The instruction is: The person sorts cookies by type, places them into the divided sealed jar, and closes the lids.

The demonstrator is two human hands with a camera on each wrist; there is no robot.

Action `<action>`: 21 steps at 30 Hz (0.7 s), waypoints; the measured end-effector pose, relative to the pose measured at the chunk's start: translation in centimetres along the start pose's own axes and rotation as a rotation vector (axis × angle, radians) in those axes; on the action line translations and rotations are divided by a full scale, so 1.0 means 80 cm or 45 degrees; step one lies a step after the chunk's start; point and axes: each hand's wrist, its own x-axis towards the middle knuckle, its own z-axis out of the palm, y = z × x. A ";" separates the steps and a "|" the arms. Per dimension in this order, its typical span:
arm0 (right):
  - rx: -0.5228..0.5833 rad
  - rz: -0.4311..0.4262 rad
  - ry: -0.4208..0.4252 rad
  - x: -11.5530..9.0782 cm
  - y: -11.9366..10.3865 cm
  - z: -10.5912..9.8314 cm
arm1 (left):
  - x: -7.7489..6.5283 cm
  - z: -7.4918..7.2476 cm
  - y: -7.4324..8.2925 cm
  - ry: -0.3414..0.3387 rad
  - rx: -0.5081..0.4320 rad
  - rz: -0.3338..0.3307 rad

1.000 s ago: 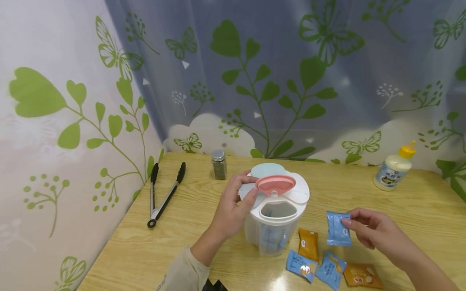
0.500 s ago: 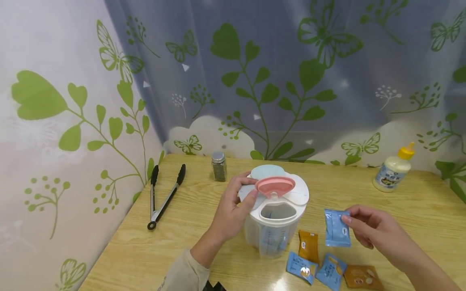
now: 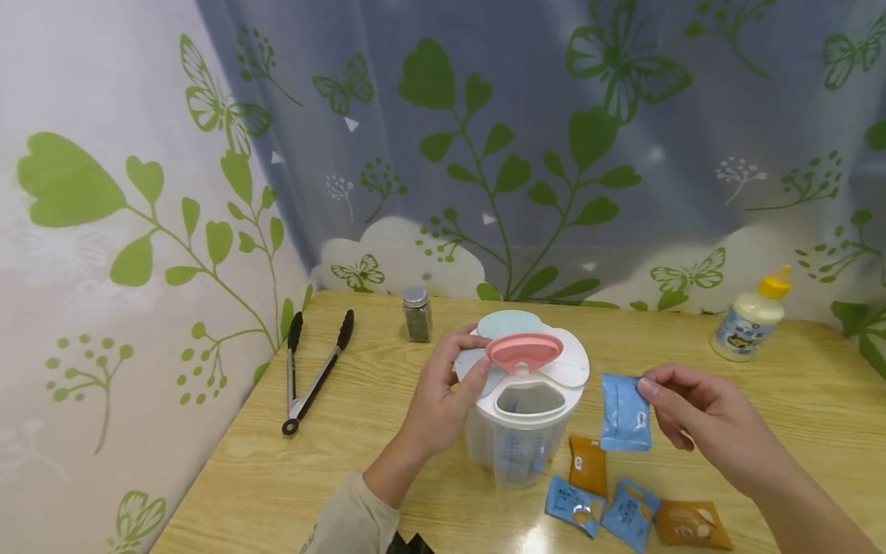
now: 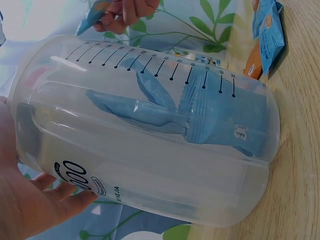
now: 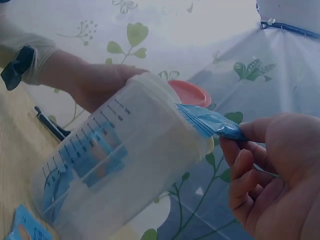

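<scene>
A clear plastic storage container (image 3: 514, 454) with a white lid (image 3: 571, 360) stands upright on the table. Its pink flap (image 3: 524, 352) is raised, leaving the front opening (image 3: 529, 398) uncovered. Several blue packets (image 4: 225, 117) show through its wall. My left hand (image 3: 443, 392) grips the container near the top, thumb on the lid and fingers round the side. Between thumb and fingers my right hand (image 3: 699, 415) pinches one blue snack packet (image 3: 626, 415), held above the table just right of the container.
Orange packets (image 3: 588, 465) (image 3: 692, 525) and blue packets (image 3: 573, 505) (image 3: 630, 514) lie in front of the container. Black-tipped tongs (image 3: 311, 385) lie at left. A spice jar (image 3: 417, 315) and a yellow-capped bottle (image 3: 746, 323) stand toward the back, before a patterned curtain.
My right hand has carried the blue packet left and a little upward, closer to the container. My left hand keeps its grip, and the loose packets lie as before.
</scene>
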 end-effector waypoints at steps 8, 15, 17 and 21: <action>0.026 -0.009 0.057 0.019 -0.027 0.021 | 0.000 0.000 0.002 0.000 -0.014 0.001; 0.093 -0.014 0.121 0.037 -0.049 0.039 | 0.000 0.000 0.002 0.004 -0.018 -0.007; 0.103 -0.028 0.129 0.040 -0.053 0.044 | 0.000 0.000 0.001 0.003 -0.014 -0.011; 0.072 -0.050 0.139 0.044 -0.059 0.052 | 0.000 0.000 0.001 0.000 -0.015 -0.010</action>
